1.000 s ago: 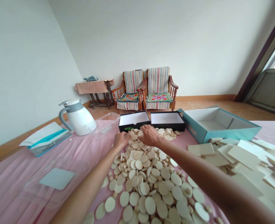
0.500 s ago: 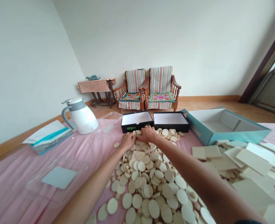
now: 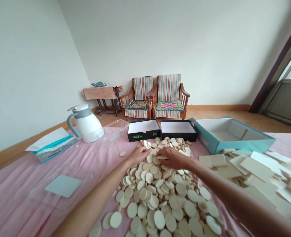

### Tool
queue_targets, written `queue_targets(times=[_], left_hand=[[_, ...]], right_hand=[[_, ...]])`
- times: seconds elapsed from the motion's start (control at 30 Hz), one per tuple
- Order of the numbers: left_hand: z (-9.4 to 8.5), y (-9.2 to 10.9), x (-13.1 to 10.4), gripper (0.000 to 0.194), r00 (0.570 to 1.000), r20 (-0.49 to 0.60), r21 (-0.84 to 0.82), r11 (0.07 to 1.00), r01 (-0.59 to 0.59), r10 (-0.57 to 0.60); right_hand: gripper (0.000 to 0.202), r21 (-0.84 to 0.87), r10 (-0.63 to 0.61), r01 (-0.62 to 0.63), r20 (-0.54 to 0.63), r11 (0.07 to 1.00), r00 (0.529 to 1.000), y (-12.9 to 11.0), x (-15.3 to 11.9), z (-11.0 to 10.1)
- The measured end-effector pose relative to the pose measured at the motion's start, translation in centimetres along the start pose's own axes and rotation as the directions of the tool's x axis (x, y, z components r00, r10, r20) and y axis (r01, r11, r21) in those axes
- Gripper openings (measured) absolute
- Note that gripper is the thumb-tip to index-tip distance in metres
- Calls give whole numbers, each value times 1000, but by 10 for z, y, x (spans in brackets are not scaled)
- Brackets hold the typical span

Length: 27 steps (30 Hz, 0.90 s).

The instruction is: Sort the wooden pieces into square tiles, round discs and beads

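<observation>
Left hand [image 3: 139,154] rested at the far part of a pile of pale discs [image 3: 157,194], fingers bent; grip could not be determined. Right hand [image 3: 173,158] was near it, fingers curled, with one flat piece [image 3: 162,157] at the fingertips; whether held could not be told. Pile lay on pink cloth [image 3: 101,164], its far end near two black boxes [image 3: 178,135]. Rectangular boards [image 3: 256,168] lay to the right, before a teal box [image 3: 244,144].
</observation>
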<state>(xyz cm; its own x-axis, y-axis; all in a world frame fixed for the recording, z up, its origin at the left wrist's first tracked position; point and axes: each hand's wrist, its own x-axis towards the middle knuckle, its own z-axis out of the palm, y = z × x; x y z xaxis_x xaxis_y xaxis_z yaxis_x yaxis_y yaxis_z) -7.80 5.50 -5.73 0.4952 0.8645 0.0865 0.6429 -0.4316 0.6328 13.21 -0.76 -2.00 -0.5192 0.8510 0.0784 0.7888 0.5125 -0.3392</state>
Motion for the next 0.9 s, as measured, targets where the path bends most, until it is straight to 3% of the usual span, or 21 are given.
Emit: queue_targets(times=[0.27, 0.43, 0.53, 0.63, 0.73, 0.9], left_hand=[[14, 53, -24, 40, 974, 133, -213, 965, -151, 182], [2, 59, -35, 38, 965, 150, -304, 938, -163, 217], [-6, 48, -36, 35, 985, 55, -297, 945, -141, 164], [-13, 33, -37, 35, 996, -52, -268, 959, -89, 78], [-17, 19, -40, 38, 997, -69, -248, 968, -40, 24], [-21, 17, -53, 41, 999, -49, -186, 982, -15, 6]], right_hand=[[38, 182, -30, 57, -148, 982, 988, 4, -58, -14], [29, 138, 21, 32, -365, 990, 931, 14, -96, -21], [30, 63, 163, -153, -516, 986, 841, 28, -129, -29], [29, 24, 293, -365, -646, 931, 705, 49, -167, -41], [31, 8, 379, -543, -725, 840, 575, 78, -204, -53], [28, 66, 456, -648, -765, 759, 455, 117, -226, -73]])
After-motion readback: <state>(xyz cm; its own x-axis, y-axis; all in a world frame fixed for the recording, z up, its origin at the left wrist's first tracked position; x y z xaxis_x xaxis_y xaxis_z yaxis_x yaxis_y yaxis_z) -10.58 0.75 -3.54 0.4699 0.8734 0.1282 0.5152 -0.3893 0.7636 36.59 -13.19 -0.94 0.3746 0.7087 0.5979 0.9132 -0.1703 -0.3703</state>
